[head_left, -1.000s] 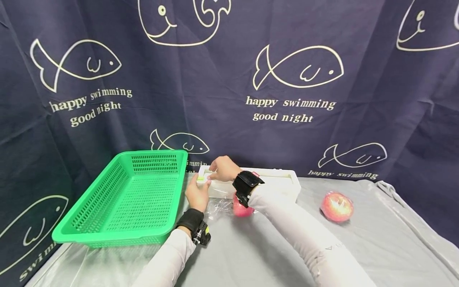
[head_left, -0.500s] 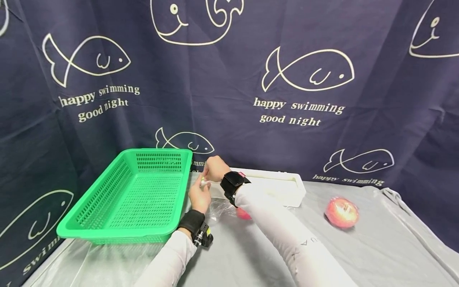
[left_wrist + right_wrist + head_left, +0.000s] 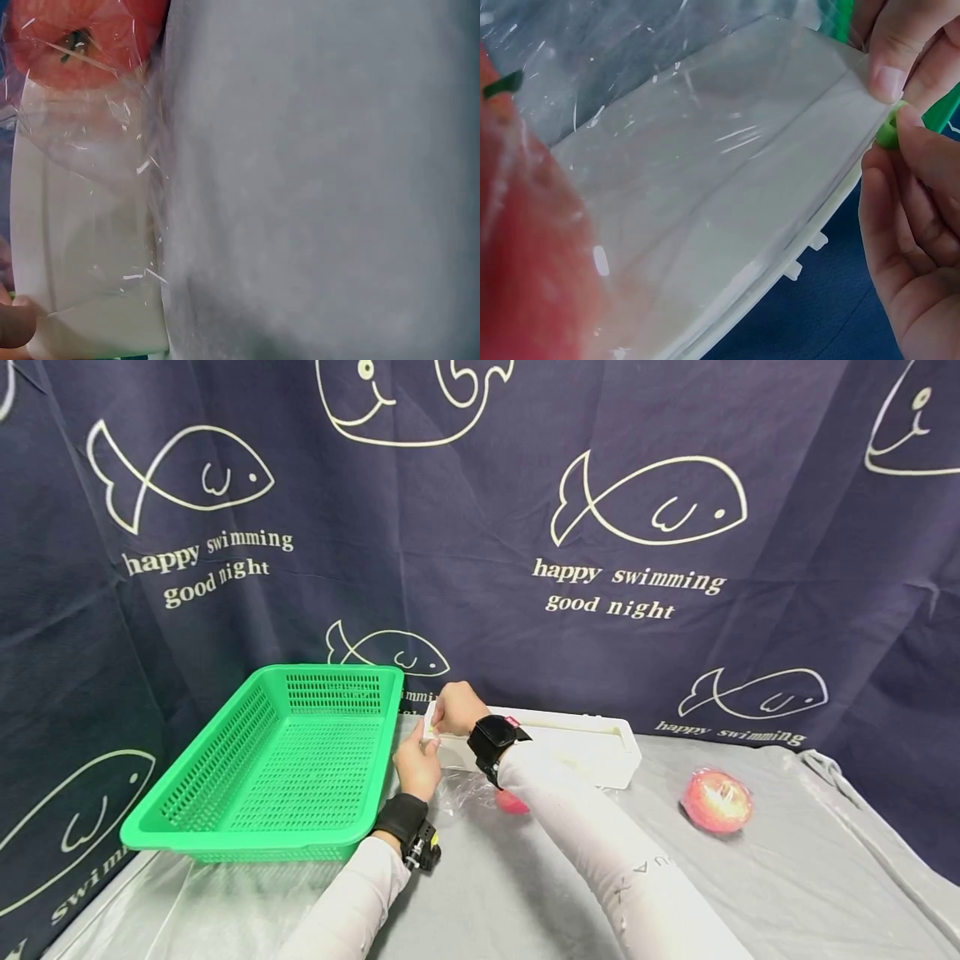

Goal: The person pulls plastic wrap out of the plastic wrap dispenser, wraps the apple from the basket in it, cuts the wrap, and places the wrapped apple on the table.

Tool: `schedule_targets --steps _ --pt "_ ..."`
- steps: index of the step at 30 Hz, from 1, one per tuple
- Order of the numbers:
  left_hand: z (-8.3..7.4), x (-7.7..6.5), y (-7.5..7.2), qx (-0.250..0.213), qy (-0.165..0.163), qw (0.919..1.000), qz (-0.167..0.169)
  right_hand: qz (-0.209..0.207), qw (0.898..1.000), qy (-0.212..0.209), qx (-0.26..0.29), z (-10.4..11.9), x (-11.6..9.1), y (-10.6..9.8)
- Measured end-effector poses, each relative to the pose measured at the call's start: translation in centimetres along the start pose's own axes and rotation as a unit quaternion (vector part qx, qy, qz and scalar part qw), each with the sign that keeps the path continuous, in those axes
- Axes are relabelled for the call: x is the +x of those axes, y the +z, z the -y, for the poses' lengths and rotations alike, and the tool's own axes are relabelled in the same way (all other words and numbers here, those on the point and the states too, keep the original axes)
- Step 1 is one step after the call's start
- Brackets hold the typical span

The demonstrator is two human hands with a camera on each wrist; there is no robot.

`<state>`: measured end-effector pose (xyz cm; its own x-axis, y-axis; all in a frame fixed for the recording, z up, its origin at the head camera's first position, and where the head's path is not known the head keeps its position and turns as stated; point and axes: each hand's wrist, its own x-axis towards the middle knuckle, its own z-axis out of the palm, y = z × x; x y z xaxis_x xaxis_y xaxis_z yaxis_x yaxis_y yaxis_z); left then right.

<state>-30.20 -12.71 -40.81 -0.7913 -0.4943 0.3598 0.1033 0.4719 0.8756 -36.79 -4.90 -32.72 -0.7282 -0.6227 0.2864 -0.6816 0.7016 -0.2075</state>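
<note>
A white cling film dispenser (image 3: 592,756) stands at the back of the table, with clear cling film (image 3: 727,142) drawn over its front. My left hand (image 3: 417,768) grips its left end, thumb on the film-covered face. Close beside it, my right hand (image 3: 459,708) pinches a small green slider cutter (image 3: 887,133) at the dispenser's edge. Below the right wrist, a red apple (image 3: 512,802) lies under the loose film, partly hidden by the arm in the head view. The apple's stem shows through the film in the left wrist view.
A green perforated basket (image 3: 300,842) stands to the left of the hands. Another apple (image 3: 716,800), wrapped in film, sits on the grey-covered table (image 3: 810,877) at the right. A dark blue curtain (image 3: 480,568) with fish prints hangs right behind the table.
My right hand stays at the dispenser's left end, its fingers shifting slightly at the slider cutter. The dispenser's left end tilted, then shows upright again behind the hands. The head view has shifted a little.
</note>
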Motion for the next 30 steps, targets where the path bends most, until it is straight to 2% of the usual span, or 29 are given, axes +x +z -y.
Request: schedule_targets --steps 5,14,20,25,30 --pt "-0.1 -0.2 0.0 0.010 0.017 0.9998 -0.009 -0.013 1.000 0.002 0.008 -0.2 -0.3 0.0" --pt "0.1 -0.2 0.0 0.039 0.102 0.9933 -0.040 -0.012 1.000 0.009 0.020 0.0 -0.4 0.1" --pt "0.3 -0.1 -0.3 0.066 0.133 0.9887 -0.022 -0.020 1.000 -0.006 0.006 0.3 -0.5 0.3" --pt "0.1 -0.2 -0.5 0.075 0.143 0.9865 -0.027 -0.026 0.999 -0.015 0.010 0.0 -0.5 0.5" --pt "-0.3 0.0 -0.4 0.082 0.143 0.9860 -0.026 -0.019 1.000 -0.004 0.010 -0.7 -0.5 0.3"
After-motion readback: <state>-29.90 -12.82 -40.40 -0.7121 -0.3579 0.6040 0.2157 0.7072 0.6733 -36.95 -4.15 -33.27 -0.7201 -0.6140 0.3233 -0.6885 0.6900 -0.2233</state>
